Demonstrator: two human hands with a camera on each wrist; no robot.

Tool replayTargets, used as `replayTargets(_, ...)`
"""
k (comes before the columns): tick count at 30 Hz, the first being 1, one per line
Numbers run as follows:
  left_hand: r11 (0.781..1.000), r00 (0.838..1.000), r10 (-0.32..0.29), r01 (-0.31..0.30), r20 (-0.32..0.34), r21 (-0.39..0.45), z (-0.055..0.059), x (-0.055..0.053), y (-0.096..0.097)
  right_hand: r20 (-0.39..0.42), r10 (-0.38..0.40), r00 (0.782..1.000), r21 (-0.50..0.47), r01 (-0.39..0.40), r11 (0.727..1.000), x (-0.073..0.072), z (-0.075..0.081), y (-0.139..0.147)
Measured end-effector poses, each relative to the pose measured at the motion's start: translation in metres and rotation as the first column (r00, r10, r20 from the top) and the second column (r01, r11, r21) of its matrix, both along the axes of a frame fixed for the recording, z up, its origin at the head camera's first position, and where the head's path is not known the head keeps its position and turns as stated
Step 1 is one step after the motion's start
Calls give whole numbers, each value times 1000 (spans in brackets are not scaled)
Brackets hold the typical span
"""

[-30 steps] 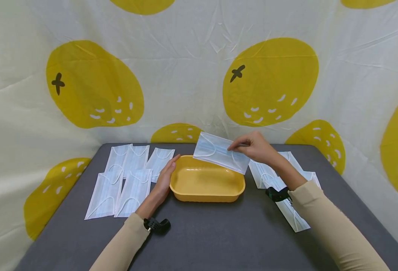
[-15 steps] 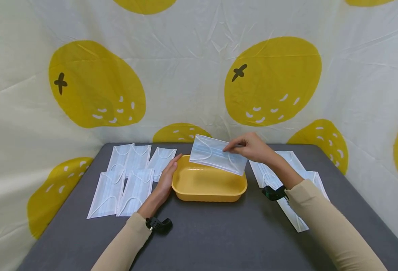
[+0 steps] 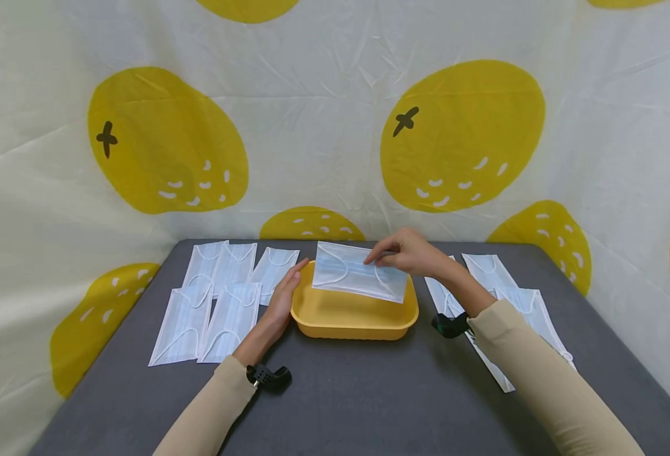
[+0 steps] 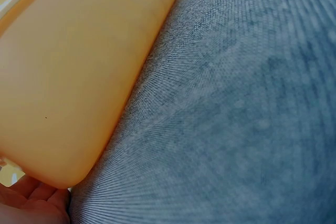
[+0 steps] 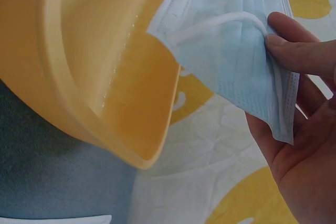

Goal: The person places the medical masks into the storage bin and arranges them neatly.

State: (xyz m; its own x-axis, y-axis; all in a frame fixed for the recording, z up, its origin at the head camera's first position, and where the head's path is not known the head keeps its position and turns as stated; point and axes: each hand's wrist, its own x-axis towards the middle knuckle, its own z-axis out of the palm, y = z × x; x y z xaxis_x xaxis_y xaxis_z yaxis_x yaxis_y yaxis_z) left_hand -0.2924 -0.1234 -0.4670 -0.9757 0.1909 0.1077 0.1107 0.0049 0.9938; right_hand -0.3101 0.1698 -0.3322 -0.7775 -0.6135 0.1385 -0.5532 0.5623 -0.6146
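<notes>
A yellow rectangular tray [image 3: 355, 332] stands in the middle of the dark table. My left hand [image 3: 280, 303] rests along its left end with fingers extended; in the left wrist view the fingers [image 4: 39, 193] touch the tray's lower corner. Above the back of the tray, my right hand [image 3: 406, 253] pinches a pale blue face mask [image 3: 343, 269] between thumb and fingers. The right wrist view shows the mask [image 5: 226, 51] with its white ear loops, hanging over the tray's rim [image 5: 58, 72]. From the head, it hides part of the tray's inside.
Several face masks [image 3: 182, 323] lie flat to the left of the tray, some overlapping. More masks [image 3: 531, 310] are on the right, partly hidden under my right forearm [image 3: 534, 367]. Behind the table [image 3: 346, 399] hangs a white sheet [image 3: 312, 139] with yellow fruit prints.
My right hand has moved left and slightly down with the mask, which now hangs lower over the tray. The left hand stays against the tray.
</notes>
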Motion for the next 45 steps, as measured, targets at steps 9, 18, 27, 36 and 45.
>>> replayTargets(9,1000,1000,-6,6,21,1,0,0,-1,62,76,995,46,-79,996,-8,-5,-8)
replayTargets(18,999,998,-49,49,50,-5,23,15,-1,126,143,982,43,-149,988,-17,-15,-14)
replayTargets(27,998,996,-64,64,56,-1,25,16,-1,173,173,970,64,-187,980,-27,-26,-22)
replayTargets(36,999,997,-54,54,54,2,25,16,0,223,152,963,97,-178,979,-30,-32,-28)
replayTargets(45,997,997,-72,71,38,20,23,14,-1,253,165,953,92,-193,977,-33,-38,-29)
